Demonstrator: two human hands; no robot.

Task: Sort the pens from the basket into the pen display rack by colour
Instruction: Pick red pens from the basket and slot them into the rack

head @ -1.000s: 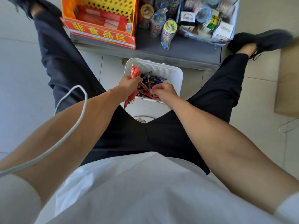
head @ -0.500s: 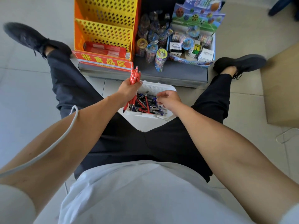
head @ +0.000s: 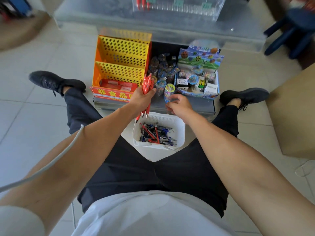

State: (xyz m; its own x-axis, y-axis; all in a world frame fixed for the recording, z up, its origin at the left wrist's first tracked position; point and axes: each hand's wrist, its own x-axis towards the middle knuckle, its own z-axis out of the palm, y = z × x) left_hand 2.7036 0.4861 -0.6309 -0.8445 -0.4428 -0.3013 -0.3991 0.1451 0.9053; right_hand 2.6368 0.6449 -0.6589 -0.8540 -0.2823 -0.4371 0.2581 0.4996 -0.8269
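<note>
**Left hand** (head: pixel 142 99): fingers and thumb closed round a bundle of red pens (head: pixel 147 82). The bundle stands nearly upright with its clicker ends up. Its tips hang just above the far left corner of the basket (head: pixel 181 128).

**Right hand** (head: pixel 179 106): raised over the basket's far edge, just right of the left hand and apart from it. The fingers are loosely curled and nothing shows in them. The fingertips are blurred.

**Basket**: white plastic with slotted walls, on the floor (head: pixel 34 125) between the person's spread legs. It sits close to the front edge of the low shelf (head: pixel 196 108).

**Loose pens** (head: pixel 156 134): a mixed heap of blue, black and red, lying crosswise on the basket bottom.

**Pen display rack** (head: pixel 184 7): clear plastic, on the grey counter (head: pixel 102 16) at the far edge of view, blurred. A few red pens (head: pixel 142 3) stand at its left end. Its other slots cannot be read.

**Low shelf**: grey, beneath the counter.
- Left end: a yellow perforated stand (head: pixel 121 48) with an orange front label.
- Right end: a toy box (head: pixel 211 87) filled with small packaged items.
</note>
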